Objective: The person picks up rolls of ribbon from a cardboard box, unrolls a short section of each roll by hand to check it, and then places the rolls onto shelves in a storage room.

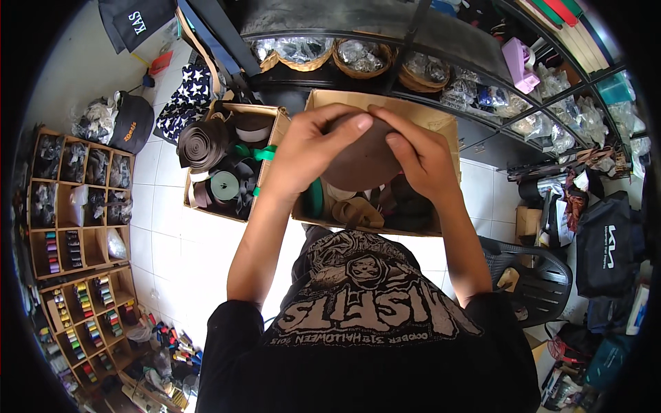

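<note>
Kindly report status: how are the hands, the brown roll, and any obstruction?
Left hand, right hand holding brown roll. Roll over open cardboard box. No obstruction visible.

The black shirt [441,375] bears large pale letters across its chest, upside down from here, with a smaller line of letters and numbers nearer the neck. White capitals stand on the dark grey bag [122,19], close to its lower edge. Orange lettering marks the black round bag [140,110] by the wooden shelf's [95,249] far right corner. White letters, with a smaller line alongside, run up the black bag [592,272] at right.
</note>
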### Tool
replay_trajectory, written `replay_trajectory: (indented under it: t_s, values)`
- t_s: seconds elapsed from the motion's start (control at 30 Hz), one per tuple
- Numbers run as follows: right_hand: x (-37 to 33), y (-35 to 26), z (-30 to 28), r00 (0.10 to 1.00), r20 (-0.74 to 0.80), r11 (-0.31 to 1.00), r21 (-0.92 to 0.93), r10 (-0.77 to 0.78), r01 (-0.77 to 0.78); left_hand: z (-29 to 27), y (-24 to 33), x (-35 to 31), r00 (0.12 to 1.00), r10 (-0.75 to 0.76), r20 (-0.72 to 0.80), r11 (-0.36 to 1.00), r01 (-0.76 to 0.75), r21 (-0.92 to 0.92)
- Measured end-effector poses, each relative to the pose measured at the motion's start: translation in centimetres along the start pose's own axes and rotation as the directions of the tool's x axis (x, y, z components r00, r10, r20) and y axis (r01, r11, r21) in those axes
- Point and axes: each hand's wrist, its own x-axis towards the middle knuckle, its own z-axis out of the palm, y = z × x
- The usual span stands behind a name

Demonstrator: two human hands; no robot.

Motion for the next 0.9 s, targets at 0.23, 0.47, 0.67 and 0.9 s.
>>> replay_trajectory:
  t_s: [0.23,0.47,0.67,0.9]
  values:
    - [0.0,-0.1,3.3,0.955,-0.278,0.993,0.092,0.103,-0.080,3.4,-1.2,1.3,0.928,-0.093,-0.360,0.867,-0.102,-0.488]
    - [1.6,0.4,1.2,0.981,-0.188,0.994,0.101,0.047,-0.028,1.6,-0.3,2.5,0.957,-0.101,-0.271,0.840,-0.064,-0.539]
    - [2.3,-0.4,-0.4,0.996,0.078,0.990,0.134,0.034,-0.044,1.2,1.7,3.2,0.972,0.030,-0.234,0.959,-0.094,-0.267]
    - [3.8,-1.1,-0.6,0.990,-0.115,0.939,0.343,0.076,-0.033,3.2,1.7,5.4,0.861,-0.007,-0.509,0.732,-0.343,-0.589]
